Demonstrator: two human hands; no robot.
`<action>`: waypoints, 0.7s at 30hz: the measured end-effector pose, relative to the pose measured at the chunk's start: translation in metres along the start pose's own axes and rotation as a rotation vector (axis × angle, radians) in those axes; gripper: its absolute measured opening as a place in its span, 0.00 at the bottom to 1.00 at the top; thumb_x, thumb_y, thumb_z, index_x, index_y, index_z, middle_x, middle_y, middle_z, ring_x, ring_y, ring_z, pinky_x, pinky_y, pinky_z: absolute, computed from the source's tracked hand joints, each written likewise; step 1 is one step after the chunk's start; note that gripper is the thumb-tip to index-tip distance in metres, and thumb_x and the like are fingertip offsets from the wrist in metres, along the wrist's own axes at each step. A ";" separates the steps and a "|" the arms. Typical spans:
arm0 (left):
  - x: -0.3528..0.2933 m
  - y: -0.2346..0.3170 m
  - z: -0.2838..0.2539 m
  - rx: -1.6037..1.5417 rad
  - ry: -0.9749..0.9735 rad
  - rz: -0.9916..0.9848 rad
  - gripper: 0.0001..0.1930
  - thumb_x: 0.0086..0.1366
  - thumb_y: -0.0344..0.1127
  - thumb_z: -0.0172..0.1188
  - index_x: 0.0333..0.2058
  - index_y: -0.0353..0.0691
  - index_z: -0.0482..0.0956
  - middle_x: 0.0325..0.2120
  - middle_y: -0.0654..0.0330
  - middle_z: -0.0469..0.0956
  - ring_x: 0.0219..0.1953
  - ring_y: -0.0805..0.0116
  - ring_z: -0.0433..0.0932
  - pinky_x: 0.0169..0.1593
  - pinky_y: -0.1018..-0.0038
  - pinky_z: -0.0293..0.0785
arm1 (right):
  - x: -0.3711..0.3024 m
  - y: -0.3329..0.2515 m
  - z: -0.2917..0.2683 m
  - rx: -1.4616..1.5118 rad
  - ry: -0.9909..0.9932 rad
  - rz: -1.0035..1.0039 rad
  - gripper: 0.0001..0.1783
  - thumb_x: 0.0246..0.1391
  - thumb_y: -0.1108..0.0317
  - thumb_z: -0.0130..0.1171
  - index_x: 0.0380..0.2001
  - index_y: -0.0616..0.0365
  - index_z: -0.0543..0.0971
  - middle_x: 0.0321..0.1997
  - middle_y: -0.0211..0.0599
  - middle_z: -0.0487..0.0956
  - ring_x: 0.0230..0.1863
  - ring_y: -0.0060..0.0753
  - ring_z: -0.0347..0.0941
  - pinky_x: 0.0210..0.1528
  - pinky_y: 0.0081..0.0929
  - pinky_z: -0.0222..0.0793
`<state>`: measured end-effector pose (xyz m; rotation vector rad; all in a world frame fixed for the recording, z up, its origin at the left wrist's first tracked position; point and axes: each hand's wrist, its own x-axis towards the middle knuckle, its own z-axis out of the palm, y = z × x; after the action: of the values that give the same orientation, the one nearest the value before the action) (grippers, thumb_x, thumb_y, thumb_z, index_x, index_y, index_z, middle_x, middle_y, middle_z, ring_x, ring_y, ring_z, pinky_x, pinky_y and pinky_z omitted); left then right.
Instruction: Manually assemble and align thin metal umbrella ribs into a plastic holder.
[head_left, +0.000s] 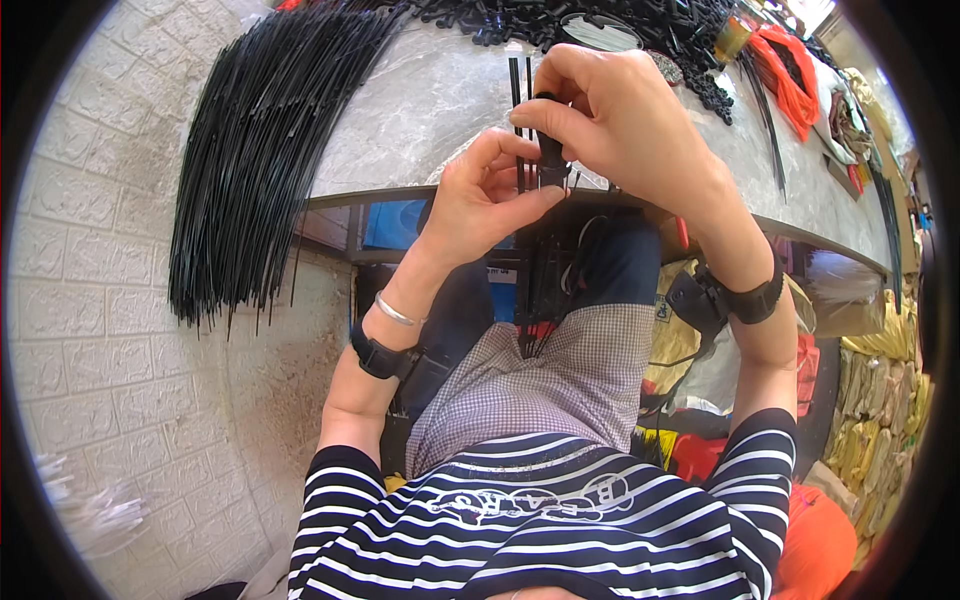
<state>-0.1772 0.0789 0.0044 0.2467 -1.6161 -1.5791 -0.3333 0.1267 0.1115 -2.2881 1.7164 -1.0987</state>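
Note:
In front of me, at the table's near edge, both my hands meet around a dark cylindrical fitting [550,155]. My left hand [475,205] pinches its lower end between thumb and fingers. Several thin black rods [514,80] stand up past these fingers, and more dark rods [535,270] hang below toward my lap. From above, my right hand [625,125] grips the fitting's upper part with thumb and index finger. My fingers partly hide how rods and fitting join.
A big bundle of thin black rods [270,150] overhangs the grey table [420,110] at left. Small black parts [480,22] are heaped along the back. An amber jar [733,40] and an orange-red plastic bag [785,80] stand at far right. A white brick wall [100,250] flanks me.

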 end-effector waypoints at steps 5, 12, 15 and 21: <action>-0.001 -0.004 -0.005 0.069 -0.014 -0.020 0.17 0.53 0.22 0.68 0.40 0.34 0.71 0.33 0.62 0.79 0.32 0.82 0.77 0.36 0.84 0.75 | -0.002 -0.003 0.008 -0.052 0.074 0.014 0.15 0.46 0.63 0.62 0.20 0.67 0.77 0.16 0.50 0.75 0.21 0.49 0.76 0.26 0.35 0.70; -0.004 0.000 -0.016 0.111 -0.051 -0.092 0.17 0.56 0.18 0.63 0.43 0.32 0.69 0.41 0.54 0.78 0.41 0.69 0.80 0.46 0.76 0.78 | -0.005 0.006 0.011 0.056 0.026 0.024 0.13 0.48 0.63 0.61 0.24 0.66 0.78 0.19 0.49 0.77 0.22 0.47 0.77 0.26 0.34 0.70; -0.004 -0.001 -0.018 0.113 -0.050 -0.082 0.17 0.56 0.17 0.63 0.44 0.32 0.69 0.40 0.54 0.78 0.41 0.70 0.80 0.45 0.76 0.78 | -0.007 0.010 0.015 0.089 0.038 0.014 0.12 0.48 0.64 0.61 0.24 0.65 0.77 0.20 0.48 0.77 0.22 0.47 0.76 0.26 0.34 0.70; -0.006 -0.002 -0.014 0.068 -0.025 -0.088 0.17 0.57 0.18 0.63 0.44 0.32 0.70 0.40 0.56 0.79 0.41 0.72 0.79 0.45 0.77 0.78 | -0.014 0.009 0.026 0.098 0.177 0.100 0.12 0.47 0.64 0.63 0.24 0.64 0.76 0.18 0.46 0.77 0.23 0.47 0.77 0.27 0.34 0.70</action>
<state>-0.1650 0.0722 -0.0019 0.3394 -1.7008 -1.6002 -0.3272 0.1265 0.0812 -2.0794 1.7716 -1.3681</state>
